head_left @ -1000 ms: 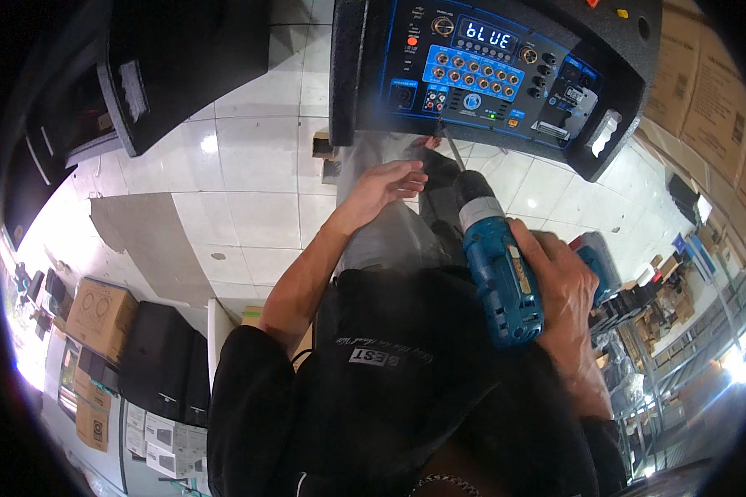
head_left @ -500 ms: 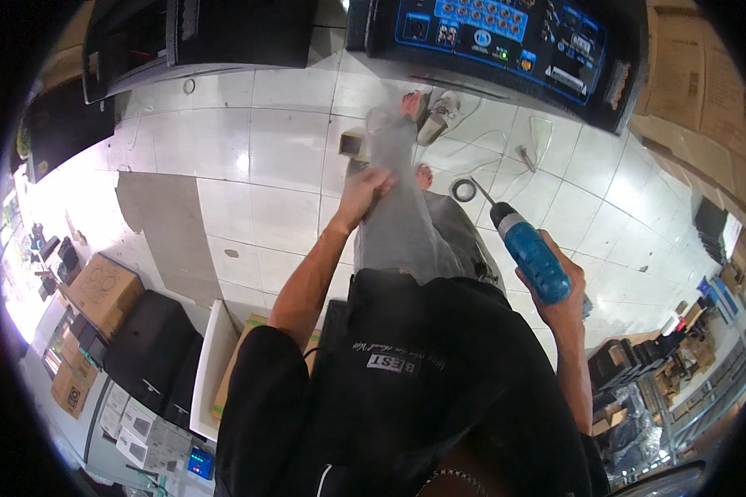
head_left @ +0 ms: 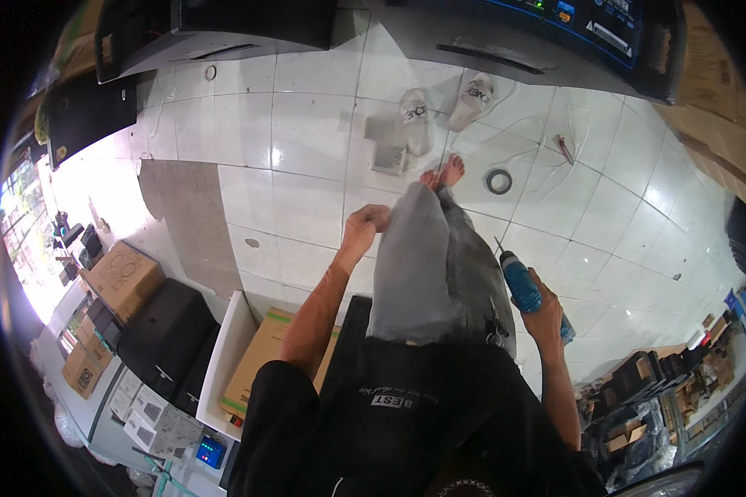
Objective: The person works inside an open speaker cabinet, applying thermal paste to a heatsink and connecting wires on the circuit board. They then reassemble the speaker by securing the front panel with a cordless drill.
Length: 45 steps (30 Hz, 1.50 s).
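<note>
In my right hand (head_left: pixel 545 311) is a blue cordless drill (head_left: pixel 519 282), with its thin bit pointing away from me toward the floor. My fingers wrap round its grip, and the lower end shows beside my wrist. My left hand (head_left: pixel 364 228) is closed, its fingertips at the left edge of my grey trouser leg (head_left: pixel 410 265) near the knee, where they seem to pinch the cloth. My bare feet (head_left: pixel 451 170) stand together on white tiles. Just ahead of them lie two light slippers (head_left: pixel 416 120) and, beside those, a small box-shaped piece (head_left: pixel 387 157).
A black roll of tape (head_left: pixel 499 181) and a clear looped cord (head_left: pixel 565 149) lie right of my feet. Large black speaker cabinets (head_left: pixel 505 54) stand ahead. Cartons (head_left: pixel 123 277) and a white bin (head_left: pixel 224 364) are at left. Stacked goods (head_left: pixel 646 373) line the right.
My left foot has come down beside the right one, out of the slippers' area. My left hand has moved back toward me. The drill has drawn back and lower.
</note>
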Tool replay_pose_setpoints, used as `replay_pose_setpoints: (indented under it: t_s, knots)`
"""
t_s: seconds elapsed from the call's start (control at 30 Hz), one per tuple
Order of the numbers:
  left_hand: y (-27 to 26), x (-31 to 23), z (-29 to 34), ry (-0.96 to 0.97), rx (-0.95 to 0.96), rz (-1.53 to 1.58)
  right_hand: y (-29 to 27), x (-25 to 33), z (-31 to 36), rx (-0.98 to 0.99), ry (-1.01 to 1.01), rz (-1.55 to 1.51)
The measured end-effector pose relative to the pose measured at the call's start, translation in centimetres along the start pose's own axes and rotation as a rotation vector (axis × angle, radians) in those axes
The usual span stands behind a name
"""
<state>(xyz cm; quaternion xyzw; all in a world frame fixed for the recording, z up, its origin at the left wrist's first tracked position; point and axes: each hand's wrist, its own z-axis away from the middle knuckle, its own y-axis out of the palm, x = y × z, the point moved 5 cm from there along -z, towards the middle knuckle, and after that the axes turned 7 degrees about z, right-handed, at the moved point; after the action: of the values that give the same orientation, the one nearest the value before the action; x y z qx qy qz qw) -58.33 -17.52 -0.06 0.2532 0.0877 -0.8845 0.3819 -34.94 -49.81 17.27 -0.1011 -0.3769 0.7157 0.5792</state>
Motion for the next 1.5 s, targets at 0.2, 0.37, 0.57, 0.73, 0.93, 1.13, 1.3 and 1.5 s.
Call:
replay_pose_setpoints:
  t_s: [0.2, 0.37, 0.57, 0.73, 0.93, 1.13, 1.3, 1.5]
  knots:
    - [0.0, 5.0, -8.3, 0.053, 0.036, -0.535, 6.5, 1.4, -7.3, -0.018, -0.167, 0.109]
    - [0.9, 8.0, -22.6, 0.286, 0.082, -0.864, 12.7, 1.5, -14.2, -0.090, -0.280, 0.184]
    - [-0.1, 6.4, -47.4, 0.477, -0.129, -0.698, 19.0, -1.4, -22.0, -0.343, -0.365, 0.244]
    - [-0.2, 8.5, -57.1, 0.376, -0.295, -0.694, 20.0, -4.2, -24.9, -0.606, -0.291, 0.430]
    - [0.6, 6.5, -58.8, 0.868, -0.260, -0.889, 20.7, -6.4, -24.7, -0.664, -0.332, 0.618]
    - [1.6, 5.8, -61.5, 1.154, -0.014, -1.419, 20.5, -9.1, -22.9, -0.468, -0.232, 0.585]
    - [2.6, 4.6, -61.8, 1.005, -0.077, -1.210, 20.9, -7.6, -22.0, -0.546, -0.424, 0.619]
    - [4.4, 6.3, -61.7, 1.253, 0.144, -1.404, 20.4, -10.5, -20.5, -0.613, -0.530, 0.483]
